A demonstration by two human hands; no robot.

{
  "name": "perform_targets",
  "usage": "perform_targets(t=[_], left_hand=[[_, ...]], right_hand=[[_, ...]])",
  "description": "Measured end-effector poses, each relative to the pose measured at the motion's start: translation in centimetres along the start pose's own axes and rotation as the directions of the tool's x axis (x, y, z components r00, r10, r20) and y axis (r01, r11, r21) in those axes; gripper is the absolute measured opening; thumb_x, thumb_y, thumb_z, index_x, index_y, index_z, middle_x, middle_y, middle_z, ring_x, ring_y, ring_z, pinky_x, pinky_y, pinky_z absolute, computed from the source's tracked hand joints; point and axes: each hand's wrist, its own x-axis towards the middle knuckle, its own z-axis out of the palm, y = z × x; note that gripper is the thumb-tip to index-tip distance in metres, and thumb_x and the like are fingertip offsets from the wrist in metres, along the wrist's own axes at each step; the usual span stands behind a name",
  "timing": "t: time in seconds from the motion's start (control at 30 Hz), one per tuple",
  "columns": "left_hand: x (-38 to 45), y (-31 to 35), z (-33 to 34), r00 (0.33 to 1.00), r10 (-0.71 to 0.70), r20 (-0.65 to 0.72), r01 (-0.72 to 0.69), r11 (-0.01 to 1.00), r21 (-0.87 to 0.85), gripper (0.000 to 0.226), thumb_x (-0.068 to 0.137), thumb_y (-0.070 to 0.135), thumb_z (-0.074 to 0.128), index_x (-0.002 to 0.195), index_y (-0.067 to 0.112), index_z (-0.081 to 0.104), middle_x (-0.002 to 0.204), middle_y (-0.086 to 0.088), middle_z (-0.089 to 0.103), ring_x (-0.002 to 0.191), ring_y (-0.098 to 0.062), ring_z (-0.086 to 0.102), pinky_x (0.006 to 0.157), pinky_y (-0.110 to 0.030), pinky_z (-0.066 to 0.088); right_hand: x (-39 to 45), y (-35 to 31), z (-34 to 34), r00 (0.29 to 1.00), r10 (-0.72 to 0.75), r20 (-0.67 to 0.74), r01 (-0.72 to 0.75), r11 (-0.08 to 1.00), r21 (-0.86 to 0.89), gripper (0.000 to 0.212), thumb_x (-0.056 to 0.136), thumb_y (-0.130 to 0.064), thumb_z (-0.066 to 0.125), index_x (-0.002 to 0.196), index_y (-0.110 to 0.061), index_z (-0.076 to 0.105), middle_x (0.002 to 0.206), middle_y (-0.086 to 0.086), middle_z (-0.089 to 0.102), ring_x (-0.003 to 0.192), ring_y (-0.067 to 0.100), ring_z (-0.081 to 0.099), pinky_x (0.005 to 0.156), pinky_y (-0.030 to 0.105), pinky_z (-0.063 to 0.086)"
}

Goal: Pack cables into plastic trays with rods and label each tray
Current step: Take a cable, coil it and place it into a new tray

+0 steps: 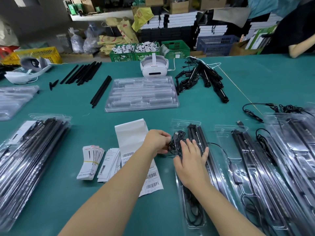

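L hand (157, 141) is seen w/ fingers curled, pinching the bundled black cable (176, 144) at the far-left edge of the clear plastic tray (190, 217); R hand (190, 160) is laid flat, fingers straight, pressed on the cable and the black rods (198, 133) in that tray. Tray's long axis runs near-to-far, slightly slanted, just right of centre; the cable coil sits at its far end, directly between both hands, w/ L hand holding it and R hand over the slot it is judged to go into, so the push would be down & to the right. Barcode label sheet (150, 176) lies just left of the tray, under the L forearm, nearer the L hand. Surface is a green table (85, 210): packed trays (27, 154) at left, more part-filled trays (265, 167) at right, an empty tray stack (141, 93) and a white headset (154, 66) far. Room behind is cluttered w/ crates & boxes
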Motion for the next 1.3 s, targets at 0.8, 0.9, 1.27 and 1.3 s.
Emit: perform_targets(t=[0.8,0.9,1.27,1.3], left_hand=[[-1.4,-0.9,-1.5,0.994,-0.021,0.11,-0.001,0.981,0.194,0.02,0.092,-0.003,0.058,0.11,0.0,0.066,0.073,-0.008,0.065,0.046,-0.006,0.062,0.042,-0.019,0.049],[-1.3,-1.1,-1.1,0.997,0.055,0.049,-0.066,0.96,0.274,0.022,0.089,-0.005,0.058,0.103,0.01,0.066,0.065,-0.009,0.061,0.038,-0.005,0.055,0.038,-0.019,0.044],[-1.9,-1.3,-1.3,0.998,0.036,0.045,-0.036,0.999,-0.005,0.02,0.092,-0.002,0.054,0.101,0.009,0.068,0.073,-0.008,0.059,0.053,-0.014,0.055,0.047,-0.023,0.052],[-2.0,-1.4,-1.4,0.996,0.051,0.079,-0.053,0.998,0.021,0.024,0.093,-0.001,0.053,0.107,0.011,0.069,0.073,-0.007,0.059,0.054,-0.014,0.055,0.049,-0.024,0.053]], right_hand=[[0.0,0.1,-0.2,1.0,0.003,-0.005,-0.003,1.0,0.028,0.061,0.098,-0.036,0.037,0.155,-0.018,0.026,0.163,0.003,0.022,0.153,0.019,0.004,0.115,0.051,-0.021],[0.0,0.1,-0.2,1.0,0.004,-0.003,-0.004,0.999,0.039,0.06,0.098,-0.035,0.038,0.155,-0.018,0.027,0.163,0.004,0.022,0.153,0.02,0.005,0.116,0.052,-0.02],[-0.2,-0.1,-1.1,1.0,0.014,0.022,-0.016,0.99,0.139,0.059,0.099,-0.031,0.04,0.155,-0.02,0.027,0.163,0.003,0.022,0.153,0.017,0.003,0.116,0.051,-0.019],[-0.3,-0.1,-1.2,1.0,0.012,0.023,-0.015,0.989,0.145,0.058,0.099,-0.031,0.04,0.155,-0.021,0.027,0.163,0.003,0.021,0.153,0.017,0.003,0.116,0.05,-0.019]])
